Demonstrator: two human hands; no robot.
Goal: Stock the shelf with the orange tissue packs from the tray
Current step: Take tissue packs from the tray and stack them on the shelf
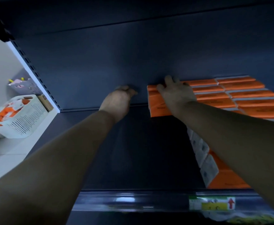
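Observation:
Orange tissue packs [240, 96] lie in rows on the dark shelf [133, 151], filling its right side. My right hand [176, 93] rests on top of the leftmost orange pack [157, 106], fingers curled over its far edge. My left hand [119, 99] hovers just left of that pack near the shelf's back wall, fingers curled, holding nothing. A white slatted tray [24, 120] with more orange packs stands far left, outside the shelf unit.
The shelf's left half is bare dark metal. White-ended packs [204, 163] line the stack's left face lower down. A price label [212, 203] sits on the shelf's front rail. A perforated white upright [34, 75] bounds the shelf at left.

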